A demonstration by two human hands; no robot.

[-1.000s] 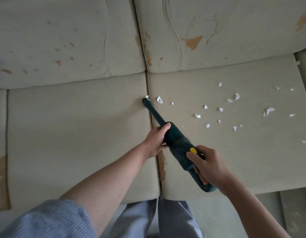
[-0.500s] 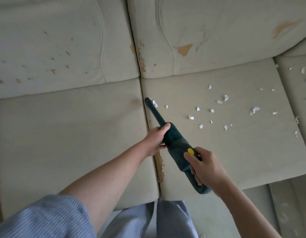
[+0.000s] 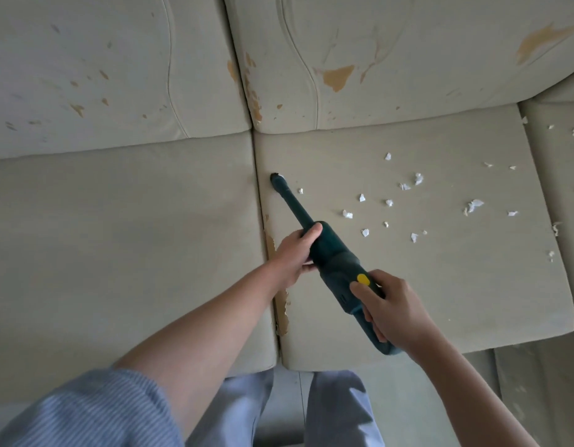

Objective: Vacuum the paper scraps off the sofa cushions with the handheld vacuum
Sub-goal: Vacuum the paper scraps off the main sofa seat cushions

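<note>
On sofa cushions (image 3: 408, 285) | two hands (image 3: 297, 250) | one vacuum (image 3: 330, 253)

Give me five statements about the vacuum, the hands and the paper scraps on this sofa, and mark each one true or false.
1. Both hands hold the vacuum. True: left hand at the front, right hand on the handle.
2. The nozzle tip rests on the left seat cushion. False: it is on the right seat cushion, beside the seam.
3. Most paper scraps lie right of the nozzle. True.
4. The vacuum's button is red. False: yellow.
5. The backrest is spotless. False: it shows orange-brown worn patches.
</note>
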